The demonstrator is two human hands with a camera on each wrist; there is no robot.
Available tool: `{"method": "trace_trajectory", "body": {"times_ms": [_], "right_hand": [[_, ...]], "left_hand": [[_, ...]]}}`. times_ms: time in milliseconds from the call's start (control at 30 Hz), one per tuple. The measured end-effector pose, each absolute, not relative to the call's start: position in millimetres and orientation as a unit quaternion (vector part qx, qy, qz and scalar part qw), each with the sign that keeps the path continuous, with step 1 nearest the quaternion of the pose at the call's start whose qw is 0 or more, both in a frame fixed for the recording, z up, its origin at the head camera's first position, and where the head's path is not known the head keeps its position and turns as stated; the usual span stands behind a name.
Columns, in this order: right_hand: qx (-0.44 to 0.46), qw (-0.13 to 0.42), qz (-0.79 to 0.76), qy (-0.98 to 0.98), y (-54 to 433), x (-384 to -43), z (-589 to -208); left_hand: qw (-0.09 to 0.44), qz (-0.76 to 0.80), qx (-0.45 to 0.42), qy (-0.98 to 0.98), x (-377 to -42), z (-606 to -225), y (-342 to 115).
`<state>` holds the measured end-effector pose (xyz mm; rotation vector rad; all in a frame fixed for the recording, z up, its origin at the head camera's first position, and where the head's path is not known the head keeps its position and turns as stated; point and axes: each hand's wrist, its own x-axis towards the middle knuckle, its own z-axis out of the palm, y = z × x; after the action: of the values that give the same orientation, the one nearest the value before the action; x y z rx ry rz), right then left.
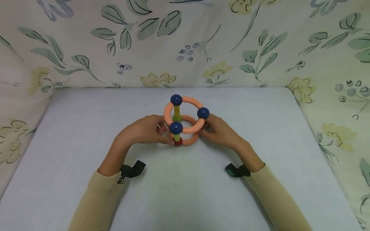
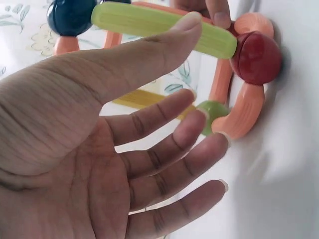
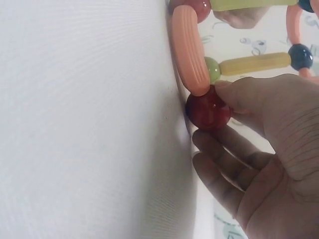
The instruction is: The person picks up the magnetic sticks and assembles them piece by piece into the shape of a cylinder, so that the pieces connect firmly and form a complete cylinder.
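Note:
A toy frame of balls and rods stands on the table between both hands. Its upper ring joins blue balls (image 1: 203, 113) with curved orange rods (image 1: 168, 114). A lower orange ring rests on the tabletop with a green ball (image 2: 214, 115) and red balls. Two uprights show, a yellow rod (image 3: 256, 64) and a light green rod (image 2: 134, 21). My left hand (image 1: 145, 130) has its thumb against the light green rod, its other fingers spread and loosely bent. With thumb and fingertips, my right hand (image 1: 222, 131) pinches a lower red ball (image 3: 207, 110) at the right side.
The white table (image 1: 185, 189) extends around the toy. A floral-patterned cloth (image 1: 202, 38) hangs behind it and shows at both sides. Dark wrist straps (image 1: 133, 169) stick out beside the beige sleeves (image 1: 95, 202).

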<state>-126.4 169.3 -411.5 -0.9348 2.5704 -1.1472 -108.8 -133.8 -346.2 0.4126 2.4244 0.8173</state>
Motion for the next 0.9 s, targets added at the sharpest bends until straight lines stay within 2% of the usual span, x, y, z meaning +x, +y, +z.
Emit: {"method": "trace_trajectory", "body": {"times_ms": [200,300,467,600,900], "right_hand": [[-0.305,0.103,-0.400,0.858,169.0,-125.5,-413.2],[-0.311,0.095,-0.390,0.862,169.5,-124.4,-415.2],[-0.339,0.067,-0.391,0.853,170.0,-124.8,-415.6],[-0.343,0.070,-0.397,0.848,165.3,-123.4,-415.8],[-0.339,0.076,-0.377,0.858,157.7,-112.9,-415.3]], "left_hand": [[0.267,0.295,0.157,0.904,-103.2,-359.0,-126.3],[0.240,0.308,0.155,0.907,-96.4,-364.8,-126.4],[0.164,0.351,0.187,0.903,-86.0,-374.9,-128.9],[0.125,0.369,0.205,0.898,-80.8,-384.4,-134.0],[0.098,0.385,0.204,0.895,-80.7,-397.2,-141.9]]}}
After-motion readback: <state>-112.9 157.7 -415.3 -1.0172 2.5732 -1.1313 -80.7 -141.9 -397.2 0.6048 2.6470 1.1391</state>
